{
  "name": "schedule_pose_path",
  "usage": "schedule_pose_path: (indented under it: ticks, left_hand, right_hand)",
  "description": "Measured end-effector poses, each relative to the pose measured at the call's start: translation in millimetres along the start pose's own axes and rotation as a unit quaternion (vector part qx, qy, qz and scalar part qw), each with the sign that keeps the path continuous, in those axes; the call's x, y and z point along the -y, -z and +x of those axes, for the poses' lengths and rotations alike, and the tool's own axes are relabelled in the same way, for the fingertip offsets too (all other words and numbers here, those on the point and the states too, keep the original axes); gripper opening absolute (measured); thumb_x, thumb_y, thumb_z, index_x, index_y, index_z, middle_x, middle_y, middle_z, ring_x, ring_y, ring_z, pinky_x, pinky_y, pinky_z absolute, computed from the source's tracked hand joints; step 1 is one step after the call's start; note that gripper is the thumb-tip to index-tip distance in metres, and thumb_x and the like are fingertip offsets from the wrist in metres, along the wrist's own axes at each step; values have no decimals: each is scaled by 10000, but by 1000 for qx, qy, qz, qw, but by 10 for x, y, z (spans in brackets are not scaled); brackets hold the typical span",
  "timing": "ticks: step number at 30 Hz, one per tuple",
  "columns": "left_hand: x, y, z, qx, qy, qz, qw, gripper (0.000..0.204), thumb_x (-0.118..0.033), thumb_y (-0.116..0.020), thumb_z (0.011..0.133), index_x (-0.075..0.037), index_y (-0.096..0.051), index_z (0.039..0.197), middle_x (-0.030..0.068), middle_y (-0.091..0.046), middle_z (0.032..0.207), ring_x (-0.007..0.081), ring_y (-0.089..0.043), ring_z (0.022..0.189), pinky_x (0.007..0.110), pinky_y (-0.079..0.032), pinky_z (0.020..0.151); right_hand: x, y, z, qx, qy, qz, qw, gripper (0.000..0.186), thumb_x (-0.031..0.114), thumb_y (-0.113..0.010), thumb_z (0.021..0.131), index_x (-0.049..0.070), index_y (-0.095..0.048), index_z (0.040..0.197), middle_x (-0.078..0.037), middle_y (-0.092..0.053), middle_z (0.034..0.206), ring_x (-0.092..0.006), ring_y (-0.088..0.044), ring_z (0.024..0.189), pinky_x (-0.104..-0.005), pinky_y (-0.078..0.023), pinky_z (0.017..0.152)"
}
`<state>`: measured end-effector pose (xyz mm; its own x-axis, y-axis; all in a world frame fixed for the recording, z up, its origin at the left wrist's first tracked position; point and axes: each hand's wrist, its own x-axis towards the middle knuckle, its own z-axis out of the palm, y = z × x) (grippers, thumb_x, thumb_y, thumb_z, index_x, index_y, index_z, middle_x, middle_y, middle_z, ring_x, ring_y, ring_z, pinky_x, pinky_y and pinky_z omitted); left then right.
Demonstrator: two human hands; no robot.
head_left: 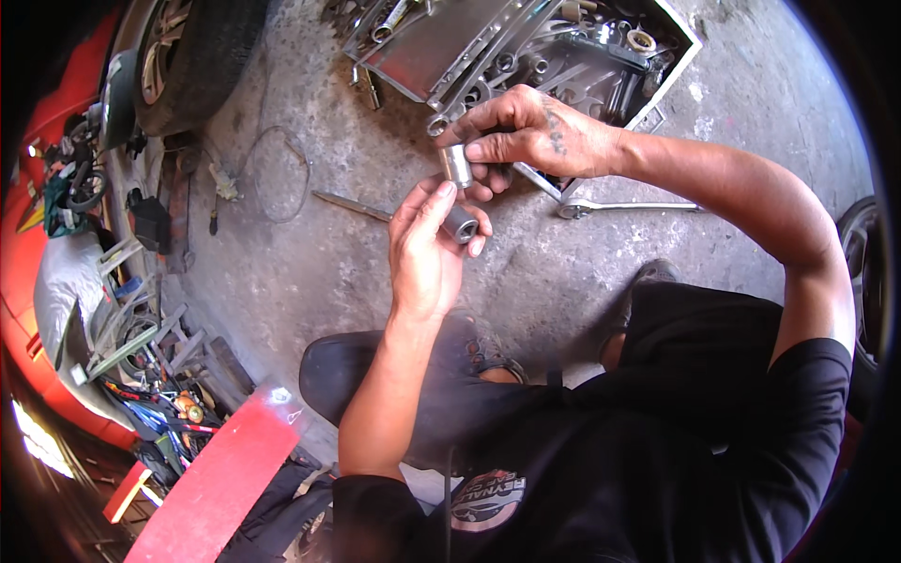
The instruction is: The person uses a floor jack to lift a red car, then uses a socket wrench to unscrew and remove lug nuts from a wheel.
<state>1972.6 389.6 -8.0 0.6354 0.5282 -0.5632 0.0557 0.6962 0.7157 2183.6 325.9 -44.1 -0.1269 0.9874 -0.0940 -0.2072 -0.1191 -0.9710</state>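
Black shirt [610, 469] looms below two hand-held sockets

Right hand [549, 139] pinches a silvery socket [455, 164] between thumb and fingers; left hand [422, 253] curls around a dark socket [460, 223] just below, thumb tip by the silvery one. Good handling likely calls for a steady pinch on smooth metal, open ends turned into view; beyond lie a ratchet [619, 207] and an open toolbox [441, 47]

Vehicle workshop: wheel [199, 70], tool-filled metal toolbox [427, 58], ratchet [638, 206].

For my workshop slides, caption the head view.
Right hand holds a chrome socket, left hand a black socket, near a toolbox.
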Motion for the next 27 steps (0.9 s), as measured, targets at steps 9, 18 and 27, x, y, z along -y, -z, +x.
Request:
schedule_pose_path:
  ticks: [9,18,27]
  left_hand:
    - [39,14,-10,-12,-12,24,1000,230,-192,-571,1043,6,-631,1141,120,-689,992,167,-649,732,274,-456,573]
    - [22,-17,-23,-1,-16,27,1000,225,-201,-551,1052,5,-629,1101,113,-682,982,164,-650,737,269,-453,574]
    - [42,-11,-21,-2,-5,19,1000,219,-200,-536,1052,-3,-624,1091,110,-668,957,160,-641,742,270,-451,580]
  right_hand:
    - [-8,-12,17,8,-8,-19,1000,372,143,-586,1037,-58,-602,1349,-81,-725,830,-112,-673,715,-277,-585,705]
    - [-26,-3,13,22,14,-8,1000,365,84,-590,1010,-62,-600,1345,-76,-710,826,-113,-652,711,-278,-566,702]
    - [-20,5,1,30,-4,-6,1000,383,61,-592,984,-67,-591,1345,-69,-699,835,-109,-631,696,-269,-542,672]
